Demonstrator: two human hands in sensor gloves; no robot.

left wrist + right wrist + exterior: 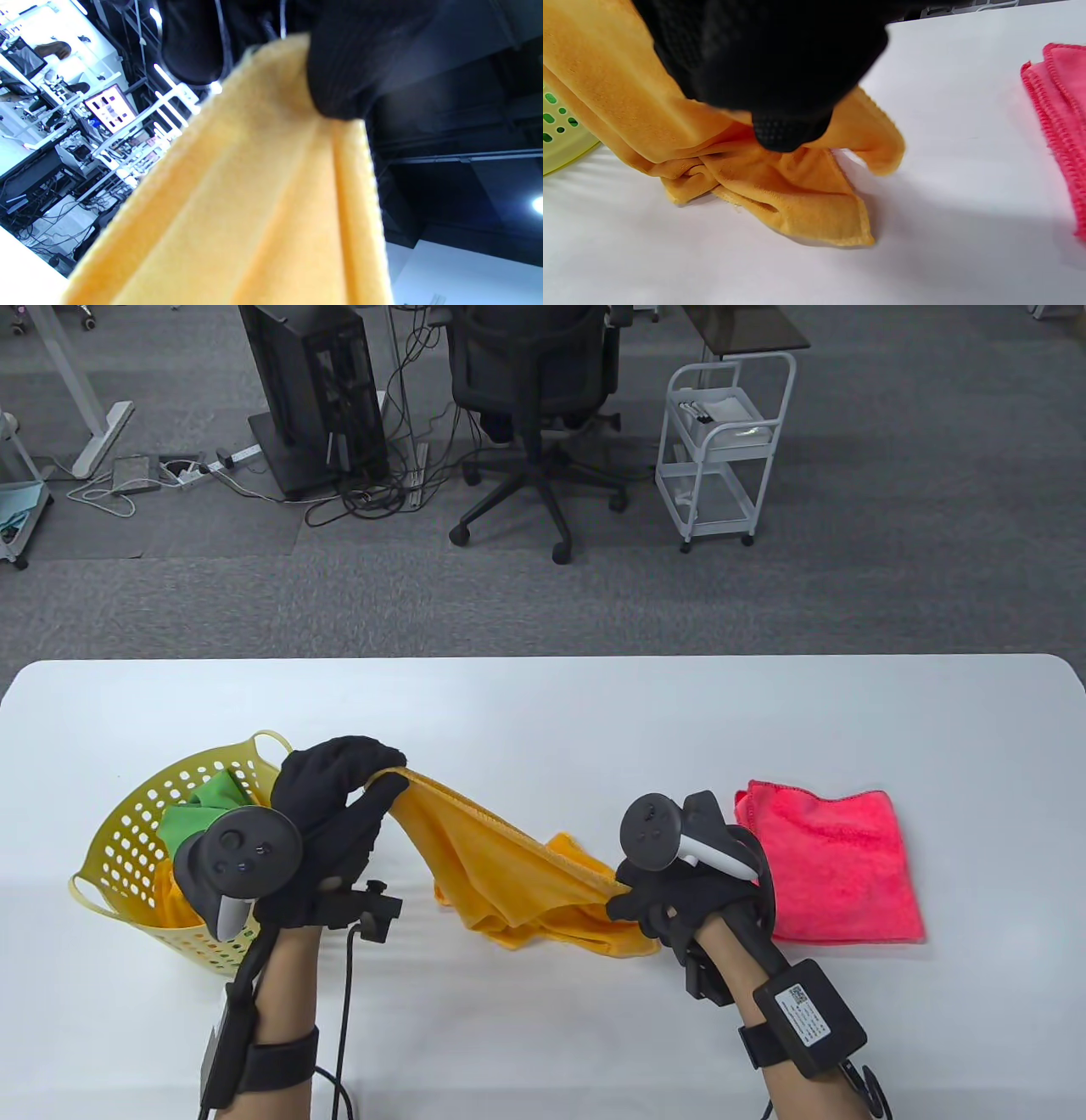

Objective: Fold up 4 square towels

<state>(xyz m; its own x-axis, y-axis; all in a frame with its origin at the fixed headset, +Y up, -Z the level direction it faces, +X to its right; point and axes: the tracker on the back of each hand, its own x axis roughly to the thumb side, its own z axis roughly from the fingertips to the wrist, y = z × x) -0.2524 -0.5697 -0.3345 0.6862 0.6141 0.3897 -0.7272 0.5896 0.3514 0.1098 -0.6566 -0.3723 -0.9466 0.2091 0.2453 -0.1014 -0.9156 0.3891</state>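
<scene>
The left hand [327,814] is up off the table [543,704], fingers and thumb curled in a pinch on one corner of the orange towel [509,874], just beside the rim of the yellow basket [127,831]. The left wrist view confirms it: dark fingertips [339,76] clamp the cloth's top edge, and the towel hangs away below them. Across from the basket, the right hand [670,899] sits lower, close to the table, fingers bunched round the towel's other end. The cloth stretches in a sloping line between the two hands, its loose middle slumped in folds on the table. In the right wrist view the gloved fingers [780,127] press into the crumpled fabric, one corner lying flat below. Farther from the basket, beyond the right hand, a pink towel [827,865] lies folded on the table. Inside the basket sit a green towel [208,806] and more orange cloth.
</scene>
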